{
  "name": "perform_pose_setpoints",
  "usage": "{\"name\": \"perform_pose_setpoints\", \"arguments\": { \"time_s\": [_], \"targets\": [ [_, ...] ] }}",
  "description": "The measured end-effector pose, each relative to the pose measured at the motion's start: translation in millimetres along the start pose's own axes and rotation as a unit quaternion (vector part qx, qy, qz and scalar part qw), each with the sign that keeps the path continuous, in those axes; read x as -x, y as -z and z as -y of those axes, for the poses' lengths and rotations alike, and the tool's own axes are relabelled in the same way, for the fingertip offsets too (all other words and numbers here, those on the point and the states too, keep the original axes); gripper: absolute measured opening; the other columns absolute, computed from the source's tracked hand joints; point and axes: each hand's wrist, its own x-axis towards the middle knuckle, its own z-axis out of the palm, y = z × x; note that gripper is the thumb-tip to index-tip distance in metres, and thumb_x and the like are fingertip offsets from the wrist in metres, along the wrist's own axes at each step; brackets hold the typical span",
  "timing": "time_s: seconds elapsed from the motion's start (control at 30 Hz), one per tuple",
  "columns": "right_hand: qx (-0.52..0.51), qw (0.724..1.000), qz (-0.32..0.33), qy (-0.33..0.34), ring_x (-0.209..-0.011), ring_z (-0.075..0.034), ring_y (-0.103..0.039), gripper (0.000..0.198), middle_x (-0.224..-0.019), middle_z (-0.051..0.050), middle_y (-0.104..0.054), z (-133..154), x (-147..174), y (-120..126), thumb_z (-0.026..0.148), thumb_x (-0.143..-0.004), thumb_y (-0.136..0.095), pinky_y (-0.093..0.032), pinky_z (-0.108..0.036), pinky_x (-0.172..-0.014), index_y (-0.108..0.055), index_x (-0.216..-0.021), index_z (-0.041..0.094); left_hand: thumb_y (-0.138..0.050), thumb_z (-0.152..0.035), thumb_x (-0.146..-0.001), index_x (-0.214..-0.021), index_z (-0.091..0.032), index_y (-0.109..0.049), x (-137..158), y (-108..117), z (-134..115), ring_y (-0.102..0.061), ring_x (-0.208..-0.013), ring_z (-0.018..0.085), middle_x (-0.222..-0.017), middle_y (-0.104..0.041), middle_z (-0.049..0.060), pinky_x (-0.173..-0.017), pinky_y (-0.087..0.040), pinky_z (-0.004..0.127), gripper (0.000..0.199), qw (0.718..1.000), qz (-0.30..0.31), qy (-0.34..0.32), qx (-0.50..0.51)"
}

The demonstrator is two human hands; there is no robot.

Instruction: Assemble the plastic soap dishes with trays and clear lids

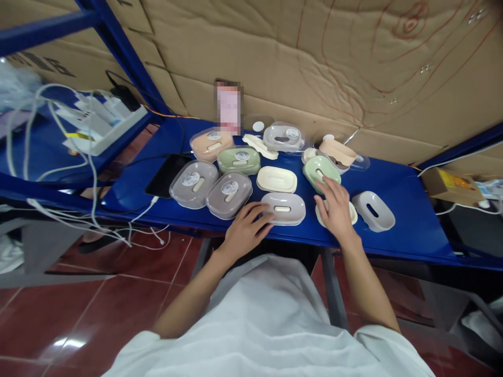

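A grey soap box (293,208) with a pale strip in its middle lies at the front of the blue table. At its left end is my left hand (248,226), fingers apart, fingertips on or just at the rim. My right hand (334,205) is spread, its fingertips at the near edge of a green soap box (315,170) and its thumb apart. Beneath that hand, a cream tray (351,212) is partly hidden. To its right sits a grey shell (375,210) with an oval slot. Behind the front grey box lies another cream tray (277,179).
Several lidded soap boxes (194,183) stand at the left, near a black tablet (165,175). A phone (228,107) leans on the cardboard (267,63) behind. A peach shell (338,151) lies at the back right. White cables (94,199) hang at the left.
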Motion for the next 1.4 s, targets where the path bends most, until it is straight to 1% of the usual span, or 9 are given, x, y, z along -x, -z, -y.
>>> {"name": "perform_pose_setpoints", "arguments": {
  "time_s": [0.13, 0.27, 0.33, 0.43, 0.67, 0.9, 1.1, 1.23, 1.4],
  "targets": [
    [0.008, 0.999, 0.041, 0.021, -0.160, -0.037, -0.040, 0.054, -0.172, -0.016, -0.044, -30.3, -80.9, -16.6, 0.042, -0.108, -0.055, -0.035, -0.063, -0.127, -0.054, -0.159, 0.024, -0.072, -0.022, -0.101, -0.127, -0.025, -0.074, -0.4, 0.2, -0.2, -0.060, -0.134, 0.030, -0.139, -0.071, 0.009, -0.115, -0.057, 0.050, 0.026, 1.000, 0.000, 0.002, 0.008],
    [-0.038, 0.993, 0.114, 0.013, -0.164, -0.044, -0.030, 0.091, -0.181, -0.019, -0.023, -57.0, -164.9, -53.0, 0.050, -0.094, -0.076, -0.032, -0.070, -0.126, -0.035, -0.171, 0.024, -0.072, -0.020, -0.100, -0.125, -0.026, -0.074, -1.0, 3.4, -0.3, -0.061, -0.135, 0.029, -0.138, -0.070, 0.009, -0.115, -0.058, 0.052, 0.026, 0.999, 0.011, 0.010, 0.029],
    [-0.066, 0.987, 0.147, 0.012, -0.161, -0.044, -0.036, 0.092, -0.177, -0.022, -0.032, -64.2, -191.0, -67.4, 0.049, -0.092, -0.079, -0.035, -0.068, -0.126, -0.039, -0.169, 0.019, -0.071, -0.020, -0.100, -0.124, -0.026, -0.074, -0.7, 5.1, -0.4, -0.061, -0.135, 0.029, -0.139, -0.069, 0.009, -0.115, -0.058, 0.052, 0.025, 0.999, 0.016, 0.012, 0.038],
    [-0.083, 0.986, 0.140, 0.028, -0.152, -0.037, -0.052, 0.067, -0.163, -0.021, -0.054, -66.5, -203.1, -74.5, 0.045, -0.096, -0.074, -0.041, -0.058, -0.127, -0.061, -0.155, 0.015, -0.072, -0.022, -0.100, -0.121, -0.024, -0.073, 0.3, 6.3, -0.7, -0.058, -0.141, 0.030, -0.147, -0.062, 0.013, -0.117, -0.057, 0.053, 0.022, 0.999, -0.001, 0.020, 0.041],
    [-0.063, 0.997, 0.011, 0.044, -0.140, -0.033, -0.063, 0.046, -0.147, -0.016, -0.069, -46.7, -161.1, -36.2, 0.050, -0.108, -0.056, -0.047, -0.054, -0.124, -0.073, -0.138, 0.019, -0.073, -0.029, -0.100, -0.117, -0.023, -0.072, 1.3, 6.1, -3.6, -0.056, -0.149, 0.030, -0.163, -0.049, 0.014, -0.111, -0.062, 0.044, 0.018, 0.996, 0.021, 0.061, 0.061],
    [-0.080, 0.993, -0.081, 0.011, -0.137, -0.034, -0.066, 0.036, -0.136, -0.012, -0.075, 5.7, -66.6, -0.4, 0.050, -0.107, -0.061, -0.052, -0.057, -0.120, -0.075, -0.130, 0.025, -0.075, -0.032, -0.099, -0.123, -0.025, -0.068, -1.4, 6.3, -6.9, -0.059, -0.146, 0.030, -0.165, -0.047, 0.013, -0.104, -0.065, 0.040, 0.026, 0.991, 0.033, 0.109, 0.064],
    [-0.171, 0.984, -0.057, 0.005, -0.134, -0.036, -0.069, 0.039, -0.135, -0.013, -0.074, 38.5, 14.5, -13.6, 0.039, -0.104, -0.068, -0.058, -0.060, -0.114, -0.068, -0.142, 0.030, -0.078, -0.039, -0.098, -0.168, -0.029, -0.030, -4.5, 8.0, -4.7, -0.041, -0.161, 0.034, -0.176, -0.031, 0.018, -0.119, -0.055, 0.048, 0.086, 0.982, 0.038, 0.143, 0.115],
    [-0.175, 0.984, 0.013, 0.044, -0.144, -0.037, -0.061, 0.057, -0.151, -0.015, -0.063, 43.2, 32.6, -21.6, 0.035, -0.104, -0.069, -0.056, -0.062, -0.117, -0.055, -0.158, 0.035, -0.076, -0.039, -0.100, -0.169, -0.032, -0.030, -5.1, 7.1, 0.4, -0.037, -0.163, 0.032, -0.174, -0.036, 0.015, -0.129, -0.044, 0.051, 0.083, 0.983, 0.056, 0.122, 0.127],
    [-0.122, 0.987, 0.047, 0.097, -0.158, -0.037, -0.045, 0.078, -0.165, -0.013, -0.053, 47.9, 37.3, -21.2, 0.026, -0.102, -0.071, -0.050, -0.064, -0.123, -0.036, -0.170, 0.039, -0.079, -0.040, -0.097, -0.159, -0.030, -0.046, -2.8, 3.7, 3.9, -0.047, -0.157, 0.031, -0.167, -0.046, 0.015, -0.126, -0.047, 0.051, 0.071, 0.981, 0.039, 0.130, 0.137]
  ]
}}
